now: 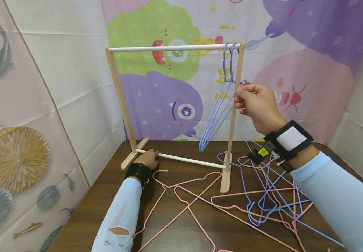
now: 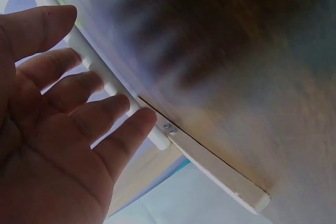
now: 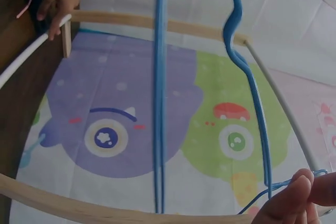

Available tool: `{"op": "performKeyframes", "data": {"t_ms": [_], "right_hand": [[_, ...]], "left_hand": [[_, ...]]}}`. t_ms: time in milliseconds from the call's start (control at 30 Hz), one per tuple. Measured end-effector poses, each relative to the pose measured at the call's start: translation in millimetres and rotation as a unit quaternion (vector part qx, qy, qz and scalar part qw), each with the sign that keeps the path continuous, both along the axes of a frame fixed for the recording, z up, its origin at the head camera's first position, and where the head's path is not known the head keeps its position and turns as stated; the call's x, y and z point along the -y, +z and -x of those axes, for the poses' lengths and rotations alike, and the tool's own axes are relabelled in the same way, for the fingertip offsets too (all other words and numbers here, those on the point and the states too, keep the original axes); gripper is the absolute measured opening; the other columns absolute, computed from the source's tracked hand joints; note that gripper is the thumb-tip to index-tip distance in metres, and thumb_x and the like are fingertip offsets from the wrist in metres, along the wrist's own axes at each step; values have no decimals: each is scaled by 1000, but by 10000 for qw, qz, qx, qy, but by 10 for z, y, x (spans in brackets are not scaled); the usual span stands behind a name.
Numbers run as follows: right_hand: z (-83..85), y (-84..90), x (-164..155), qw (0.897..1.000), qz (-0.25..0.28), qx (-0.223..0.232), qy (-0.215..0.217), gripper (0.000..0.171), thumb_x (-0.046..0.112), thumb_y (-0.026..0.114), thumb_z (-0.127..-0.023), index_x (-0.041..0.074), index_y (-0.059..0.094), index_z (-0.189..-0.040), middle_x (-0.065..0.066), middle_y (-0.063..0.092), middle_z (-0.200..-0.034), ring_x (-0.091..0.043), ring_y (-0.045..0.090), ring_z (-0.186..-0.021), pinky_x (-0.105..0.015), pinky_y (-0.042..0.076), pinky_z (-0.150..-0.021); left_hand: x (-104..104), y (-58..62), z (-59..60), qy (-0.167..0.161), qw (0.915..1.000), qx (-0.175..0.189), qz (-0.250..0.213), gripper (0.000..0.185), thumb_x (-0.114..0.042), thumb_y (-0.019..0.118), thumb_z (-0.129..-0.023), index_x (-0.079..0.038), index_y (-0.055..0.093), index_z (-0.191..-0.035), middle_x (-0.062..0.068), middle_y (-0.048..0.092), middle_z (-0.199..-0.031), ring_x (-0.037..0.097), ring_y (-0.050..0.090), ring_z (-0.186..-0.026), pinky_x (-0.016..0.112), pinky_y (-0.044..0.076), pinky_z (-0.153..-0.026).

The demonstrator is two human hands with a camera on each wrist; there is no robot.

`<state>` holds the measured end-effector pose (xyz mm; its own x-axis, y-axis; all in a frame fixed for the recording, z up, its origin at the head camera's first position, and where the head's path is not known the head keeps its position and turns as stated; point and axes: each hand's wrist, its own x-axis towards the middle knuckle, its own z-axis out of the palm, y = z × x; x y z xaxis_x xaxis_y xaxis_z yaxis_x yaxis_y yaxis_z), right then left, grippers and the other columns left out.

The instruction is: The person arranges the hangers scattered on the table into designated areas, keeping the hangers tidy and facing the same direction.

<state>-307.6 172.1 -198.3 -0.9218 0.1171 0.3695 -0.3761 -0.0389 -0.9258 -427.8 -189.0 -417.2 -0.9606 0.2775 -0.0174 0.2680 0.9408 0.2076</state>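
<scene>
Two hands, two jobs, so take it from the left: your left hand (image 1: 148, 159) is down on the lower white rail (image 1: 181, 160) of the little wooden rack (image 1: 121, 105), near its left foot, and the left wrist view shows those fingers (image 2: 100, 111) laid out fairly straight over the rail rather than wrapped round it. That works as a brace, just keep pressing down so the frame doesn't skate on the brown counter (image 1: 84, 213). Moving right, the top white rail (image 1: 172, 48) carries blue hangers (image 1: 219, 108) bunched at its far right end against the upright, tilting down to the left. Your right hand (image 1: 257, 105) is raised just beside that upright with the fingertips (image 3: 294, 198) pinching thin blue wire, so the grip is pressed together on a blue hanger; I can't tell for sure whether it's one already hooked on the rail or a separate one. I'd hold that pinch light and move the wire slowly, since the hanging ones sit close and look easy to snag. Below and right of the rack, pink hangers (image 1: 184, 199) and more blue ones (image 1: 269, 196) lie tangled on the counter, so lift one clear before pulling.
</scene>
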Motion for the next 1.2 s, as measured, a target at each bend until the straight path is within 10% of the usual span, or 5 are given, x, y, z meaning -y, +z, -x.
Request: {"op": "performKeyframes", "data": {"t_ms": [933,1200], "right_hand": [[35,-1313,-386,9760,-1983,736,525,21,12,60,-104,-8,60,-108,-6,65,-81,-10,62,-67,-24,55,-58],[116,-1670,-720,9348,-3500,527,-310,19,12,60,-101,-6,65,-105,-5,67,-75,-12,62,-64,-23,52,-54]], "left_hand": [[115,-49,28,-331,9986,-13,-416,55,-8,58,-99,5,44,-151,39,34,-153,48,45,-138,54,38,-115],[111,-84,33,-333,9985,67,-428,57,-11,58,-100,3,43,-153,38,32,-155,50,41,-140,56,37,-115]]}}
